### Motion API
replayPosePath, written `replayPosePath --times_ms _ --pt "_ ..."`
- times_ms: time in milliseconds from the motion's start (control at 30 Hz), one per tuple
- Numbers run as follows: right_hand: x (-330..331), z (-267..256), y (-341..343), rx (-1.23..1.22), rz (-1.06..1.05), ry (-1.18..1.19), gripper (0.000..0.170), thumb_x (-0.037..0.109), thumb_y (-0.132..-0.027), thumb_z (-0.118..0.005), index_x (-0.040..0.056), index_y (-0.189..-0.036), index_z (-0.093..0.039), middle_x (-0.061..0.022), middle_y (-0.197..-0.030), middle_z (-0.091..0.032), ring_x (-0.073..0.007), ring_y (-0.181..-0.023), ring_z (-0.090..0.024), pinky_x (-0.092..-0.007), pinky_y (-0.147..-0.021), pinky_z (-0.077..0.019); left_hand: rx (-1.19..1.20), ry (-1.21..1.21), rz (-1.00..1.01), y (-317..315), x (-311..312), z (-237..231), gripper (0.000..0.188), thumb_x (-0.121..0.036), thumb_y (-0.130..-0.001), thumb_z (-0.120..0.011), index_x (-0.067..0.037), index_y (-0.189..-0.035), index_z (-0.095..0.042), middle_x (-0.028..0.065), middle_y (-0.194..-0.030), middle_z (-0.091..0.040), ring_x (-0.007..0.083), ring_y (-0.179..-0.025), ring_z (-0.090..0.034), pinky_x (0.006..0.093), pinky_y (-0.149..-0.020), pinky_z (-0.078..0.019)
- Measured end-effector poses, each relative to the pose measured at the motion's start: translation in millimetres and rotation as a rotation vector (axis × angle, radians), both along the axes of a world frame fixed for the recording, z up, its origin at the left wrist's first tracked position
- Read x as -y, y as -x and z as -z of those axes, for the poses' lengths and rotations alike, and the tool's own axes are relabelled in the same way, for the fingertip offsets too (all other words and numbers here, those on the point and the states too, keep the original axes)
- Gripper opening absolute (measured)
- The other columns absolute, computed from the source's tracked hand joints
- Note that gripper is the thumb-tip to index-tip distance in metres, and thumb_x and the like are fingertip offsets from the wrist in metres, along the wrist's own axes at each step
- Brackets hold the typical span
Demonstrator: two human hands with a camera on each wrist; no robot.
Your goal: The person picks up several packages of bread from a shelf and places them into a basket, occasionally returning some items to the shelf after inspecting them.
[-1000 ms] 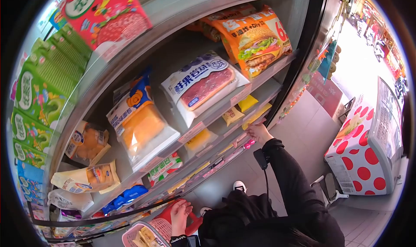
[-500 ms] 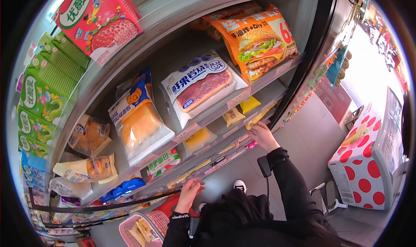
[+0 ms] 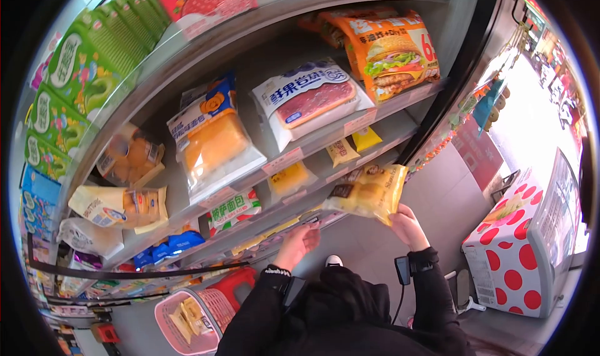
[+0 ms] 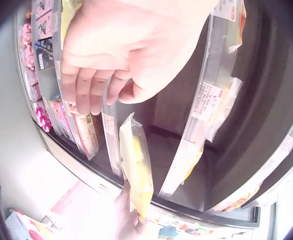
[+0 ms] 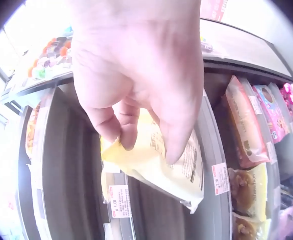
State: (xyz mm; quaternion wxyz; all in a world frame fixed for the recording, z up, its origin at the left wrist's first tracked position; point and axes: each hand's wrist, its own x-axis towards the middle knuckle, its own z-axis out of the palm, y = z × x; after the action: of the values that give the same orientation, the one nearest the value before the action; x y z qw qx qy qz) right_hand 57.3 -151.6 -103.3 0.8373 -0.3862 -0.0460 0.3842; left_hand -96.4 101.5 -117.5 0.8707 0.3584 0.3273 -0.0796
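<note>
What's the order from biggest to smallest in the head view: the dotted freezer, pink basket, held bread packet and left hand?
1. Freezer
2. Basket and bread packet: too alike to rank
3. Left hand

In the head view, a grey shelf tier (image 3: 325, 138) bears, from the right, orange burger bags (image 3: 400, 62), 1 white bread bag (image 3: 315, 103), 1 clear bread bag (image 3: 219, 143) and 2 bun packs (image 3: 133, 158). The tier below (image 3: 400, 128) carries 3 yellow packs (image 3: 289, 177) and a green-and-white pack (image 3: 232, 210). A red-dotted freezer (image 3: 512, 278) stands on the tiled floor (image 3: 369, 262).
</note>
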Motion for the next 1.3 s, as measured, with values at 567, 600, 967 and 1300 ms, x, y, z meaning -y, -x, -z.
replayPosePath --times_ms 567,600,967,1300 --pt "-53 -20 63 0.174 -0.960 0.264 0.024 0.002 -0.070 -0.057 -0.0074 -0.092 -0.054 -0.0059 -0.088 -0.058 -0.0118 -0.081 -0.051 -0.0228 -0.075 -0.0384 0.243 0.359 -0.029 133 -28 20 0.040 -0.009 -0.082 -0.047 -0.002 -0.119 -0.034 0.0088 -0.115 -0.045 0.0191 -0.106 -0.044 0.0337 -0.090 -0.0353" --pt "-69 -20 68 0.200 -1.041 0.252 0.024 0.005 -0.071 -0.058 -0.0054 -0.092 -0.055 -0.0033 -0.087 -0.058 -0.0090 -0.079 -0.050 -0.0220 -0.073 -0.0386 0.245 0.359 -0.074 152 -32 21 0.040 -0.009 -0.082 -0.047 -0.002 -0.119 -0.034 0.0088 -0.115 -0.045 0.0191 -0.106 -0.044 0.0337 -0.090 -0.0353" --pt "-275 -2 219 0.257 -1.643 0.217 0.024 0.015 -0.073 -0.059 0.0012 -0.093 -0.055 0.0019 -0.082 -0.054 -0.0032 -0.075 -0.047 -0.0179 -0.065 -0.0375 0.171 0.151 -0.836 388 -40 23 0.048 -0.014 -0.078 -0.054 -0.004 -0.119 -0.032 0.0087 -0.115 -0.044 0.0217 -0.104 -0.046 0.0371 -0.089 -0.0376" --pt "-414 21 412 0.202 -1.439 0.499 0.020 0.021 -0.080 -0.049 0.0047 -0.091 -0.047 -0.0074 -0.088 -0.053 -0.0146 -0.079 -0.056 -0.0248 -0.067 -0.0468 0.056 0.009 -1.275 535 -89 36 0.034 -0.015 -0.081 -0.050 -0.006 -0.111 -0.039 0.0059 -0.105 -0.051 0.0174 -0.093 -0.052 0.0317 -0.080 -0.0435"
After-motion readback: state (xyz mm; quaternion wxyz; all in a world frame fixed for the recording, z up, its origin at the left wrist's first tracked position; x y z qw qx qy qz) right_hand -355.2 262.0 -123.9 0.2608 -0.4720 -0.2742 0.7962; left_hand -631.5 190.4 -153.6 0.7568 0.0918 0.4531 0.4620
